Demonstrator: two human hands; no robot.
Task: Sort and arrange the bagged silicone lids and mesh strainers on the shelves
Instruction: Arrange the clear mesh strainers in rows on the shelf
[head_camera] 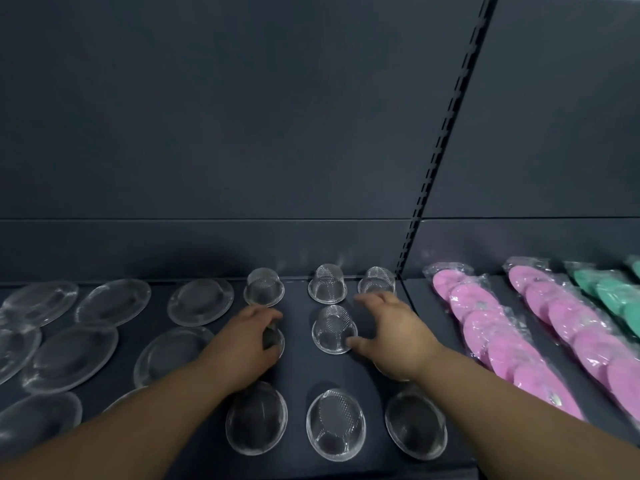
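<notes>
Several small mesh strainers stand upside down in rows on the dark shelf [301, 372]. My left hand [247, 344] curls over one strainer [275, 341] in the left column and mostly hides it. My right hand [391, 336] hovers with spread fingers beside the middle strainer [333, 329], thumb at its rim. Behind them stand three more strainers [264, 286], [326, 284], [376, 280]. Three lie in the front row [257, 417], [335, 424], [415, 424]. Clear silicone lids [200, 301] lie flat to the left.
Bags of pink lids [491, 323], [568, 323] lie overlapped in rows on the right shelf section, with green ones [616, 296] beyond. A slotted upright [440, 147] divides the dark back panels. More clear lids [71, 356] fill the far left.
</notes>
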